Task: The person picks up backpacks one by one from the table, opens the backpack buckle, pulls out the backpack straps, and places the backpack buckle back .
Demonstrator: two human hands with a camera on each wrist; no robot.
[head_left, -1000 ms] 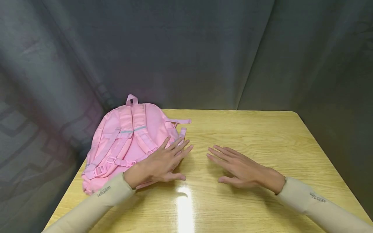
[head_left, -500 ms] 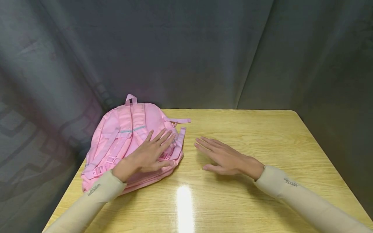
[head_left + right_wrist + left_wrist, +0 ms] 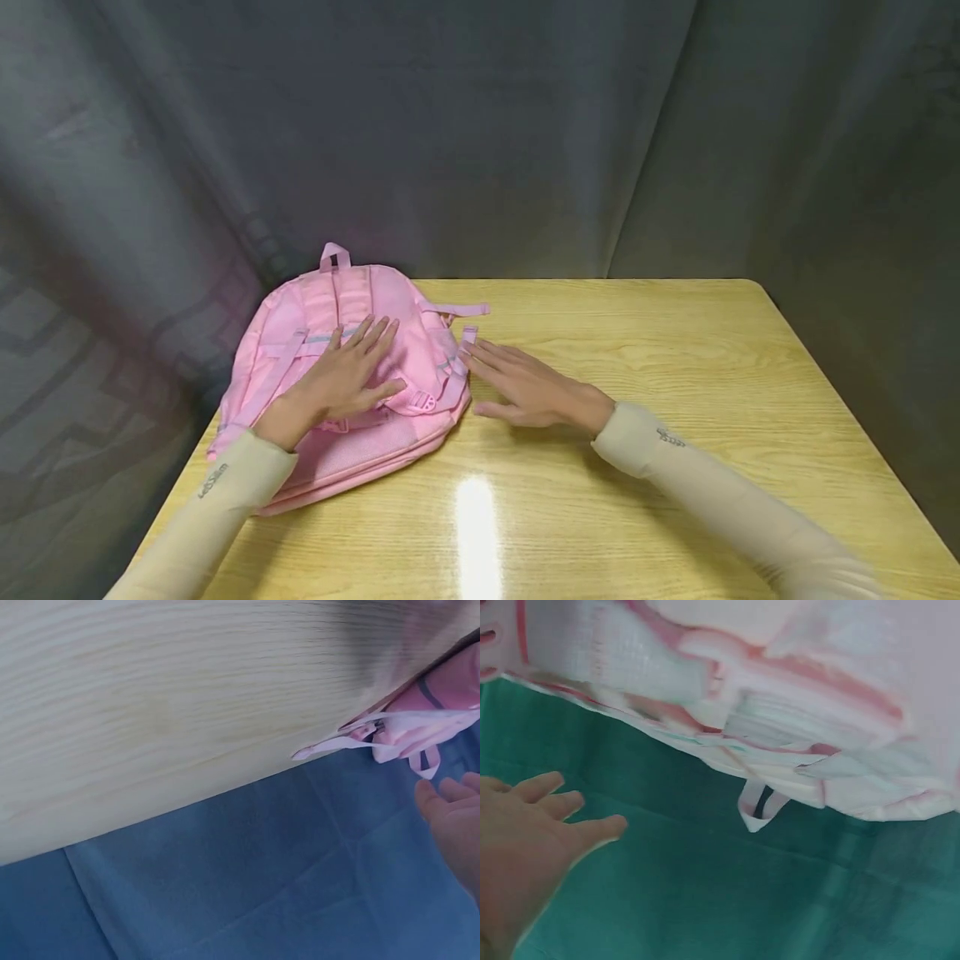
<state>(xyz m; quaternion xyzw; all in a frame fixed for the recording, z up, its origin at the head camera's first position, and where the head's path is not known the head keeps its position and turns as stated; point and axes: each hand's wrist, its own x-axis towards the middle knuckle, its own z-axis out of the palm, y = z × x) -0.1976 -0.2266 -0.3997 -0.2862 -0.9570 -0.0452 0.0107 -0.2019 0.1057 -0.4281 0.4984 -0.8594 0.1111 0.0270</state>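
A pink backpack lies on the left half of the table with its shoulder straps and buckles facing up. Its top loop points to the back curtain, and loose strap ends stick out on its right side. Over the middle of the backpack my left hand is spread with straight fingers, holding nothing. My right hand has its straight fingertips right at the backpack's right edge, overlapping a strap end there. In the left wrist view, the left hand shows apart from the bag.
A wood-grain table carries the backpack and runs on to the right of it. Dark grey curtains hang behind and along both sides. Light glares off the table's front.
Both hands have moved left and slightly away from me, the left from the backpack's right part to its middle, the right up to its edge. The backpack stays in place.
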